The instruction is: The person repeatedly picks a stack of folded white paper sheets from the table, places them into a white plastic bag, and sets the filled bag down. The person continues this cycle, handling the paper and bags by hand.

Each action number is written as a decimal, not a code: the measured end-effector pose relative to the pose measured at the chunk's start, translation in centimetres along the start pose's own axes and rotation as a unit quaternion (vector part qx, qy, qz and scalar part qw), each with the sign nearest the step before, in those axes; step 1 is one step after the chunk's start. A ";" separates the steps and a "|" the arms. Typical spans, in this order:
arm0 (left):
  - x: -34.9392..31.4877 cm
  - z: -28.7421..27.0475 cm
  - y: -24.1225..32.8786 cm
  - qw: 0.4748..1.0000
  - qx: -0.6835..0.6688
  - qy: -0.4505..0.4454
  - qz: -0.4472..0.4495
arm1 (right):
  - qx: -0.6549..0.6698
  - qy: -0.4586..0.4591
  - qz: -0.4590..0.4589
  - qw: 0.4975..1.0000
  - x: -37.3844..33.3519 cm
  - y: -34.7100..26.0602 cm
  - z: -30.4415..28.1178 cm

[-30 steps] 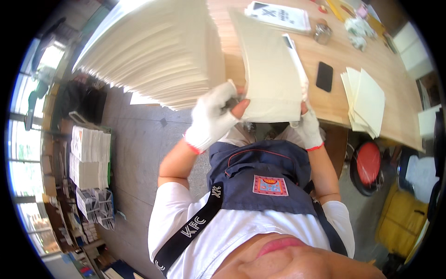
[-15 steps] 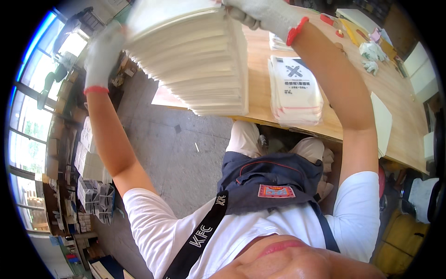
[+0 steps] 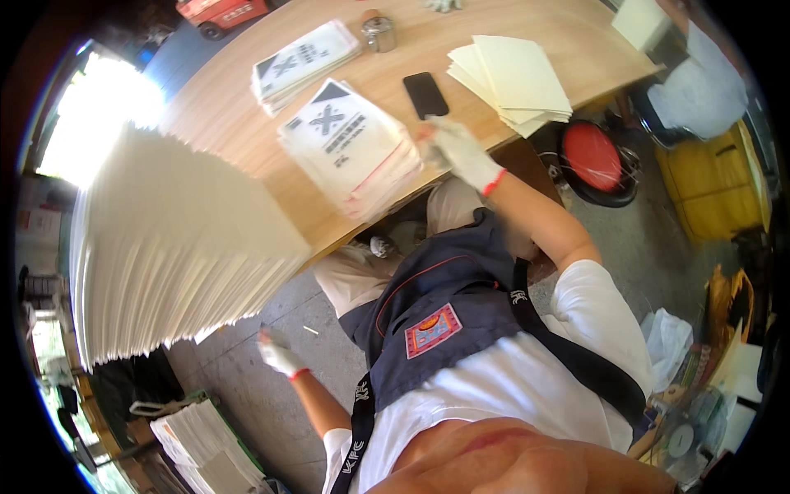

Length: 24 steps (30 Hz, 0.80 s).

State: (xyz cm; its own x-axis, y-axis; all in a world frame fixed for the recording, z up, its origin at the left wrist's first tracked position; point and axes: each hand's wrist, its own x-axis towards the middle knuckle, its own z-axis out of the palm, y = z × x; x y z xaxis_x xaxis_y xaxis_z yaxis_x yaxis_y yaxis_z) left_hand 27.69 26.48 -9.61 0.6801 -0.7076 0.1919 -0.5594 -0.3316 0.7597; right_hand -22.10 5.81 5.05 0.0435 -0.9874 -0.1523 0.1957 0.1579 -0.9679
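Observation:
My right hand, in a white knit glove with a red cuff, hangs over the table's near edge beside a stack of printed white packs. Its fingers look bent and slightly apart, blurred by motion, with nothing visible in them. My left hand, gloved the same way, is low over the floor beside a tall stack of cream sheets. Its fingers point forward, loosely apart and empty, though smeared. The tall stack stands at the table's left end, its layered edges toward me.
A second pack stack, a metal cup, a black phone and fanned cream sheets lie on the wooden table. A red-topped stool stands right; another person sits beyond. Bundled paper is lower left.
Both hands have come off the tall sheet stack, which they held raised before. It now stands at left. My right hand moved down beside the packs, my left down toward the floor; the view has turned.

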 end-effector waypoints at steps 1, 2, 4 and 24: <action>-3.3 2.4 1.0 0.962 -0.203 -0.017 -0.181 | 0.003 0.077 -0.002 0.997 -0.5 1.0 -3.6; -5.4 4.1 -0.5 0.941 -0.265 -0.052 -0.204 | -0.029 0.147 -0.006 0.989 -0.6 1.8 -6.9; -8.7 8.1 -2.4 0.931 -0.291 -0.100 -0.195 | -0.021 0.222 0.031 0.974 -0.3 2.2 -13.2; 0.3 21.5 29.9 0.842 0.232 -0.271 0.405 | 0.322 0.217 0.085 0.918 2.5 4.0 -20.7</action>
State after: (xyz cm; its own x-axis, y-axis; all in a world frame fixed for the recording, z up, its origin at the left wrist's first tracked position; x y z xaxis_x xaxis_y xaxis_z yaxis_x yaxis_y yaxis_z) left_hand 1.00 3.01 -0.20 -0.2597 -0.9579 0.1225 -0.9458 0.2779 0.1678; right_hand -41.51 3.68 -3.32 -0.2400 -0.8379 -0.4902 0.7660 0.1467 -0.6259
